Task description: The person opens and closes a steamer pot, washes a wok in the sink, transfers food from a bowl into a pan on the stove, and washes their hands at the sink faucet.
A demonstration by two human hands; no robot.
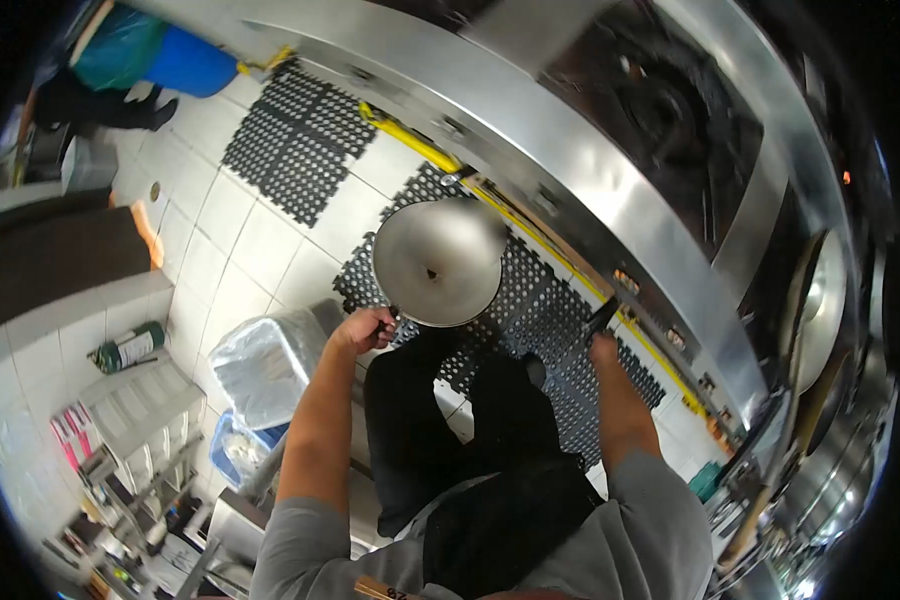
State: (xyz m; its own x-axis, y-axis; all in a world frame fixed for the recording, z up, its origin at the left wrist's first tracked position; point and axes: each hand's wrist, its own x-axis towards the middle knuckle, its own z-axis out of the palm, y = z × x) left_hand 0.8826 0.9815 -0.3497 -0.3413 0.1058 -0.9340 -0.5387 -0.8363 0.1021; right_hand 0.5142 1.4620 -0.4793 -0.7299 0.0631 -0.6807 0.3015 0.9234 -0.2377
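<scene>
My left hand (368,328) is closed on the short dark handle of a round metal wok (435,275). The wok hangs in front of my legs, above the floor mat, with its bowl facing me. A small dark spot shows near the middle of its inner surface. Off to the right, near the front edge of the stove, my right hand (604,347) is closed around a dark handle (601,318). What that handle belongs to cannot be made out.
The steel stove (580,130) with dark burners runs along the right, a yellow pipe (410,138) below its front. Perforated black mats (295,140) cover part of the tiled floor. A lined bin (260,365) stands left. Another person's dark shoe (160,115) shows at upper left.
</scene>
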